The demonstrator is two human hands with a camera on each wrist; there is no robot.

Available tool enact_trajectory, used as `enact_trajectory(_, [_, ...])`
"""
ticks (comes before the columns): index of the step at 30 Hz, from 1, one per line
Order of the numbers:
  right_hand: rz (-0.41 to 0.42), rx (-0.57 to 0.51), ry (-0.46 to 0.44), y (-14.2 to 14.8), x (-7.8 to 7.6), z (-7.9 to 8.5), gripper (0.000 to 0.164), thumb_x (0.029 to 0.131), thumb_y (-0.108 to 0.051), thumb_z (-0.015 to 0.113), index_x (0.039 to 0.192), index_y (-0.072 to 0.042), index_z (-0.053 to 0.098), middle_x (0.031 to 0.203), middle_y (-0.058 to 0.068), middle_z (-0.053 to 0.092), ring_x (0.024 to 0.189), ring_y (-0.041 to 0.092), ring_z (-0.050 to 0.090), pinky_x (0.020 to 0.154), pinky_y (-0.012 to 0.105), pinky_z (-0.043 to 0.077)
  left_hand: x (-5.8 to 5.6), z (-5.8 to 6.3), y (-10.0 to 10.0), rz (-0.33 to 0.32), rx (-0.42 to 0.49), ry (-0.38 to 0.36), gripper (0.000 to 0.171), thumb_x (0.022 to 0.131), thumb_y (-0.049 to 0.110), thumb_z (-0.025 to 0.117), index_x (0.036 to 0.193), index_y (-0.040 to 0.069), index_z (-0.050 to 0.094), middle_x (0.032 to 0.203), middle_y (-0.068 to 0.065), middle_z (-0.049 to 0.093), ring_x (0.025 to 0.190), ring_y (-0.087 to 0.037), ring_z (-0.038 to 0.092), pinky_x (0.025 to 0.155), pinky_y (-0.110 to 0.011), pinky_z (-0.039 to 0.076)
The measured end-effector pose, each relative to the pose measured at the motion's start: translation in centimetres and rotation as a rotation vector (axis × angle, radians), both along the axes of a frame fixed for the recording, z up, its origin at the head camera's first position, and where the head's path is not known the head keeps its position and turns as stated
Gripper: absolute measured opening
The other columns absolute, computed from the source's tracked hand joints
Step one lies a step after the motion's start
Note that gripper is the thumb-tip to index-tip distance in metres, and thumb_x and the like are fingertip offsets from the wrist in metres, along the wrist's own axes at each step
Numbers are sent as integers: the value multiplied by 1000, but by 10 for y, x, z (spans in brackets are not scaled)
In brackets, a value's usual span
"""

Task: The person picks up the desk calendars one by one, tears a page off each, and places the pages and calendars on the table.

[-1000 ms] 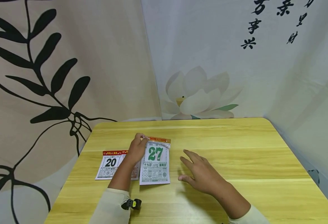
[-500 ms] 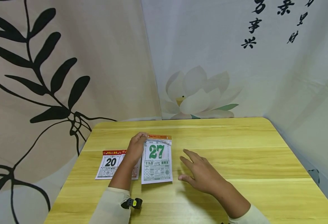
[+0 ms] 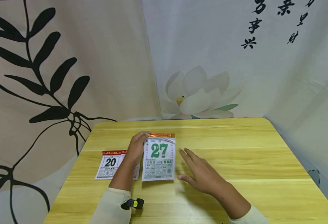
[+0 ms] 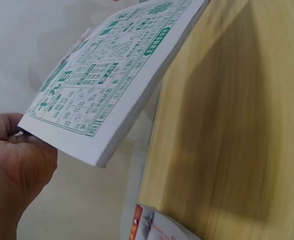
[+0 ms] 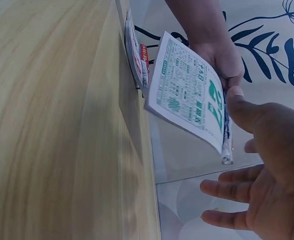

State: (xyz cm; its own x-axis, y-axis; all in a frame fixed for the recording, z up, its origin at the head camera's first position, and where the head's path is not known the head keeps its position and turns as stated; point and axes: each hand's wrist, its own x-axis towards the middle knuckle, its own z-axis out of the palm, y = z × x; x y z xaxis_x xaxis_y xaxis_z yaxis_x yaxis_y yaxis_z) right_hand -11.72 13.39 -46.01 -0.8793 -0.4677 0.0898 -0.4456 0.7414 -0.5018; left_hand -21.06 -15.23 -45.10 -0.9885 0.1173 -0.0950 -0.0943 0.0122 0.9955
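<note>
My left hand [image 3: 136, 148] grips a thick tear-off calendar [image 3: 159, 165] by its upper left edge. Its page bears a large green 27 under a red and gold header strip. The left wrist view has the calendar [image 4: 96, 85] tilted above the table, casting a shadow, with the left thumb and fingers [image 4: 34, 160] at its side edge. To the right of it, my right hand [image 3: 198, 174] is held with fingers spread and nothing in it; the right wrist view confirms that gap-fingered hand [image 5: 282, 170] near the calendar. Beneath the left forearm lies a second calendar [image 3: 112, 166], partly covered, showing a black 20.
A light wood-grain table [image 3: 236, 149] extends to both sides. Behind it hangs a cloth backdrop [image 3: 208, 46] with a printed lotus, black leaves and characters. A small black device [image 3: 133, 203] is strapped at the left cuff.
The left hand has raised the green 27 calendar slightly and shifted it right, away from the calendar with the 20. My right hand stays almost in place, its fingers moving slightly.
</note>
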Motion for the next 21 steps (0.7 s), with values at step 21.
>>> enact_trajectory(21, [129,-362,-162,19,-7,-7,92,107,-32,73,177,-33,13,170,13,45,139,38,64,110,67,54,10,19,20,-26,202,-43,37,120,26,35,129,-1,60,98,-1,69,84,-10,73,71,-24,62])
